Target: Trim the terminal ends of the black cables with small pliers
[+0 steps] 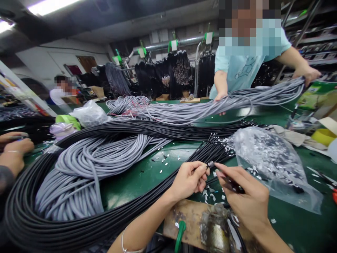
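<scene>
My left hand (188,179) is closed in a pinch on a small metal terminal (210,164) at the end of a thin black cable. My right hand (246,198) is closed too, its fingertips meeting the same terminal and a dark cable running under its fingers. Both hands hover over the green table (147,172), just above a wooden block (184,221). A big bundle of black cables (79,225) sweeps from the lower left to my hands. A coil of grey cables (86,168) lies inside that loop.
A clear plastic bag of small metal parts (268,161) lies right of my hands. Loose terminals (162,160) dot the table. Across it, a person in a light blue shirt (242,70) holds a grey cable bundle (237,100). Another person's hands (13,151) rest at the left edge.
</scene>
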`<state>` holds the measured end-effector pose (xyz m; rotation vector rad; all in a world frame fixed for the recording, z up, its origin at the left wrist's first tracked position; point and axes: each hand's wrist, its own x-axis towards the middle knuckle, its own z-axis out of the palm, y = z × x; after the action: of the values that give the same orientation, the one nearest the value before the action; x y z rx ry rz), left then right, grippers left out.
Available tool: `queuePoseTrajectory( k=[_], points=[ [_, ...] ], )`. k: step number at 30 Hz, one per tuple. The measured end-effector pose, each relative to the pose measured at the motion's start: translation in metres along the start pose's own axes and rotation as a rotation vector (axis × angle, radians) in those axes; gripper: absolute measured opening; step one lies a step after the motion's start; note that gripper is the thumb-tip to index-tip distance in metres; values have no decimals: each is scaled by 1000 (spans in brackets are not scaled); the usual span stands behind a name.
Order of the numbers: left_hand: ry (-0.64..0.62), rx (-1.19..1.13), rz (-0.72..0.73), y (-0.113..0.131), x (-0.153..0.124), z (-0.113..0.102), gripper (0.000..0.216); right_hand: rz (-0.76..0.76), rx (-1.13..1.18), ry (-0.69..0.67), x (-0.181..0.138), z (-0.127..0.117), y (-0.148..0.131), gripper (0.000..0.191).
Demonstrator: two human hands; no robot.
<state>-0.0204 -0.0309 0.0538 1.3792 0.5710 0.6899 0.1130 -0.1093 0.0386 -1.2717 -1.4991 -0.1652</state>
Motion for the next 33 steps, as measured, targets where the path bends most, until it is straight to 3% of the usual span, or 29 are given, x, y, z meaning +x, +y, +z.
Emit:
queuePoseTrajectory(
  k=[5,12,22,30,33],
  points=[
    [-16,47,-6,-2,-1,0,39,269,161,-77,3,2,3,10],
    [-32,95,-1,-2,-2,0,40,224,234,-75,4,3,4,5],
    [46,216,78,-1,-2,-3,23,27,119,-86,4,3,8,14],
    [81,323,110,-2,-3,-1,21,118,150,-65,4,4,7,6],
    [37,236,87,-3,-2,1,25,200,162,-7,4,7,5,7]
  ],
)
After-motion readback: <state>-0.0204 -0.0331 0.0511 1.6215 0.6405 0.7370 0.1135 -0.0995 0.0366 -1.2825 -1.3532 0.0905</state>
